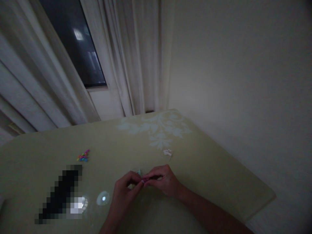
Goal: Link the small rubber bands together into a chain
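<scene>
My left hand (126, 188) and my right hand (163, 182) meet low over the yellow-green table (214, 175), fingertips pinched together. Between them is a small pink piece (145, 179), too dim and small to name. A tiny pale teal bit (138, 172) shows just behind my left fingers. A little pile of coloured beads (83, 156) lies to the far left of my hands, apart from them. A small white object (167, 152) rests on the table beyond my right hand.
A blurred-out dark patch (60, 195) covers part of the table at the left. A light is mirrored (103, 198) in the glossy tabletop. Curtains (136, 55) and a dark window (75, 42) stand behind; a plain wall (243, 81) runs along the right edge.
</scene>
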`<state>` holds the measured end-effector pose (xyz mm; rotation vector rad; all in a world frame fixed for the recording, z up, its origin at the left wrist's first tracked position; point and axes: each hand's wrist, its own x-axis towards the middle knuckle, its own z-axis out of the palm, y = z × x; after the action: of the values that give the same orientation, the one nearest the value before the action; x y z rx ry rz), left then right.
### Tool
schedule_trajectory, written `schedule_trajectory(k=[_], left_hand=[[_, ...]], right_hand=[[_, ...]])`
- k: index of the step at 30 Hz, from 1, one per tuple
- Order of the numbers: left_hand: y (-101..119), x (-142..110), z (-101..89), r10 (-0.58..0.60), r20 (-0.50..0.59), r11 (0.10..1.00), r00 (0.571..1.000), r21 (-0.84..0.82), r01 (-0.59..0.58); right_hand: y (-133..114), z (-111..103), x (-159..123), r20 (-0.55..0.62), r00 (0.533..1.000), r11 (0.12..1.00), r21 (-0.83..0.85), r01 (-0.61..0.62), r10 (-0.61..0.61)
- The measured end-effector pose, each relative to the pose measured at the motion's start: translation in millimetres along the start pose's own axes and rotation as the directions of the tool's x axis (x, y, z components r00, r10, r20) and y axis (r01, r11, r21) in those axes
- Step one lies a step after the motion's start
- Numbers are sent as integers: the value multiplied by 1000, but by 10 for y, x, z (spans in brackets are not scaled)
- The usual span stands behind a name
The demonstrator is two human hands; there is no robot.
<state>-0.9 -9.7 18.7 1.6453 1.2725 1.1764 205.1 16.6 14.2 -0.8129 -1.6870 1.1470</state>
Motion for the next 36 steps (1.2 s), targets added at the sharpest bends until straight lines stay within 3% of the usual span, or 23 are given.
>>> schedule_trajectory(k=[13,20,26,36], left_hand=[[9,2,45,26,13,999,1000,24,-26],[-67,1,21,73,-91,997,993,26,-71],[-27,9,28,31,-120,999,992,-39,-36],[-53,3,37,42,-24,999,999,-31,-43]], right_hand=[[12,19,3,1,1000,997,-72,4,-4],[17,23,-3,49,999,997,-75,16,-12],[-3,27,-8,70,997,998,-45,34,-30],[36,13,-3,82,993,992,-91,92,-85]])
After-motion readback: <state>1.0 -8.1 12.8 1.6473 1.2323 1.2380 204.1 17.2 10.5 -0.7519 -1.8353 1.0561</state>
